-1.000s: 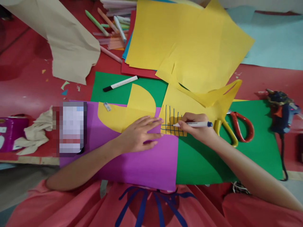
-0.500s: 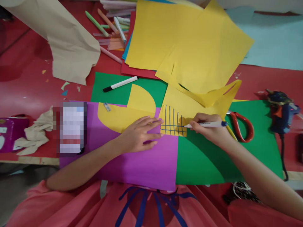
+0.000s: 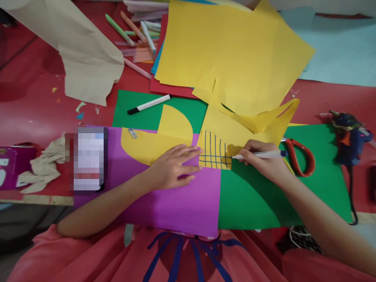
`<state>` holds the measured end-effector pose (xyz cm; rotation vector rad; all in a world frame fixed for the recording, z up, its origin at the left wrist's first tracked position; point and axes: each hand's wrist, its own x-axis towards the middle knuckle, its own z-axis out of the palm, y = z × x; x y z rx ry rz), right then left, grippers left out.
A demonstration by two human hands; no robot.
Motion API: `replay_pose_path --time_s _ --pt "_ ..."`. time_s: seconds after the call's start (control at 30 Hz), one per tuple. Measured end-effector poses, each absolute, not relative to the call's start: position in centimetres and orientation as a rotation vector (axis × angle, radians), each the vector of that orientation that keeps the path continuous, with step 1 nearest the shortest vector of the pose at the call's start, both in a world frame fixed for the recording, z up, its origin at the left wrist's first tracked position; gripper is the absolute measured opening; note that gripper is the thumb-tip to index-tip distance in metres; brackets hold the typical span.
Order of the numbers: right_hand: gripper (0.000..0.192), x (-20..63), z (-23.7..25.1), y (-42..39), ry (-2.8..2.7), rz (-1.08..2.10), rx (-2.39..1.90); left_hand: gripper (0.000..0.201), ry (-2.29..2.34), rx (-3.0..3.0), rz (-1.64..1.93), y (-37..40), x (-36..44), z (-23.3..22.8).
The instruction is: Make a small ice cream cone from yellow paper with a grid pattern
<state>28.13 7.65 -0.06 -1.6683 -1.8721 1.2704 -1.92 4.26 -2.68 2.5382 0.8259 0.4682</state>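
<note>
A white marker (image 3: 261, 155) with a dark blue end is pinched in my right hand (image 3: 261, 160); its tip meets the right edge of a small yellow paper piece (image 3: 221, 150). Blue lines cross on that piece as a grid. My left hand (image 3: 173, 166) lies flat, fingers spread, with its fingertips at the left edge of the gridded piece. Under and beyond this hand is a yellow cut-out shape (image 3: 138, 147) with curved edges. Purple paper (image 3: 182, 207) and green paper (image 3: 264, 207) lie beneath.
Red-handled scissors (image 3: 308, 158) and a blue glue gun (image 3: 348, 139) are to the right. A capped marker (image 3: 149, 104) lies on green paper at the back. Yellow sheets (image 3: 235, 51) are stacked behind. On the left are a blurred phone (image 3: 89, 156) and brown paper (image 3: 85, 55).
My right hand has slid the marker tip slightly right, and the horizontal blue line now reaches the piece's right edge. My left hand stays in place.
</note>
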Motion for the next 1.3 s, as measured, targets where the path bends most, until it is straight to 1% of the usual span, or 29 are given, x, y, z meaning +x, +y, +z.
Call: replay_pose_path --time_s 0.13,0.27,0.63,0.8,1.3 --pt "0.021 27.9 0.1 7.8 -1.689 1.326 -1.678 0.023 0.823 2.540 0.472 4.3 -2.0 -2.7" --pt "0.018 26.7 0.3 8.1 -1.539 1.362 -1.585 0.023 0.821 2.526 0.467 4.4 -2.0 -2.7" --pt "0.025 21.9 -1.3 8.6 -1.886 1.363 -1.277 0.025 0.843 2.474 0.436 4.3 -2.1 -2.7" --pt "0.027 21.7 -1.5 8.6 -1.890 1.359 -1.277 0.025 0.850 2.474 0.433 4.2 -2.0 -2.7" --pt "0.025 21.8 -1.1 8.8 -1.916 1.359 -1.298 0.024 0.847 2.476 0.457 4.2 -2.0 -2.7"
